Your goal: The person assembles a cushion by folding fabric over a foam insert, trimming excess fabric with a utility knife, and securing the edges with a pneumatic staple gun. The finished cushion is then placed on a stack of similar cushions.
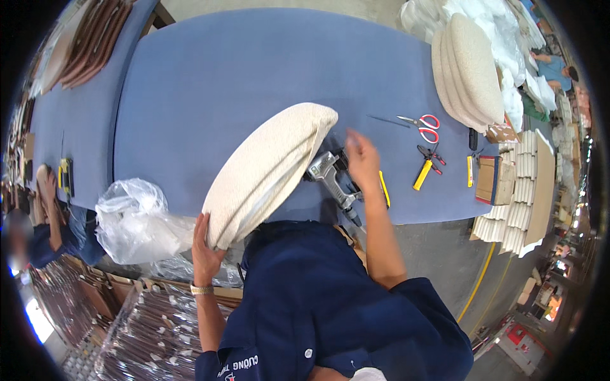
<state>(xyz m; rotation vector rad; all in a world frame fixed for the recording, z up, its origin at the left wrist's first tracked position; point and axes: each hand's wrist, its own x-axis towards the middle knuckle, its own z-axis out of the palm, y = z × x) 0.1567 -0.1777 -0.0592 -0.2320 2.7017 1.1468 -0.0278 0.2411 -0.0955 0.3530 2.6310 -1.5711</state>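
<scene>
Left hand (204, 247) grips the near edge of the cream cushion (267, 171), fingers wrapped on it; cushion stands tilted on edge at the near side of the blue table (210, 82). Right hand (362, 159) sits open, fingers spread, just above the stapler (332, 179) beside the cushion; contact unclear. Farther right: pliers (427, 166), scissors (422, 126). Far right corner: stacked cushions (467, 70).

Bright, even overhead light on the blue table (210, 95), soft shadows only, strong fisheye bending and black corners at the rim, slight motion blur on the right hand (362, 160), mild overexposure lower left.
</scene>
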